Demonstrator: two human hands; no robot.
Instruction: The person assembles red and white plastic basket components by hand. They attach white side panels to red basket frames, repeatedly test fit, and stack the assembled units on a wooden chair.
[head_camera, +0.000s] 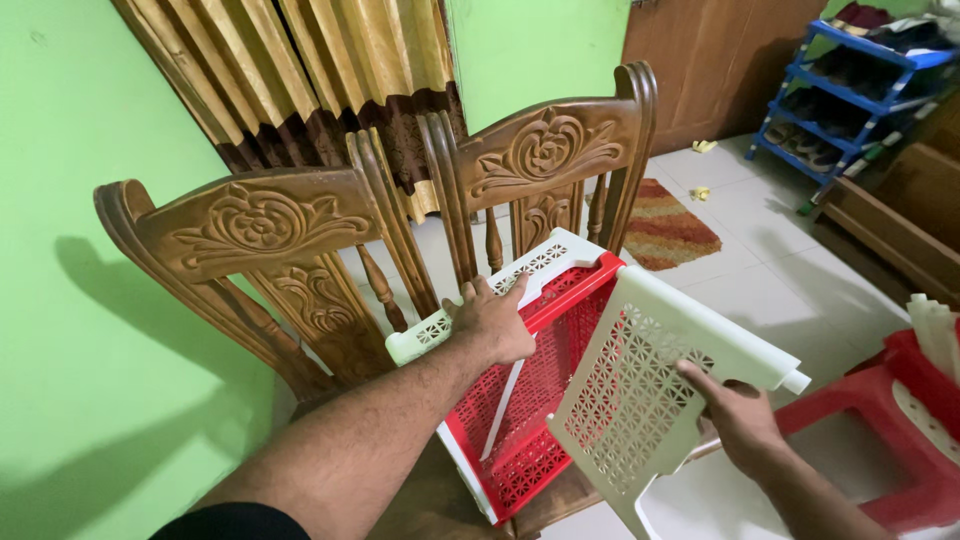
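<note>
A red lattice tray (535, 400) rests on a carved wooden chair (300, 290). Left hand (493, 318) grips its white side panel (520, 275); right hand (740, 415) grasps a loose white lattice panel (640, 390), tilted.

Two carved wooden chairs (300, 250), one red tray (530, 400), two white lattice panels (640, 390), one rug (665, 230).
</note>
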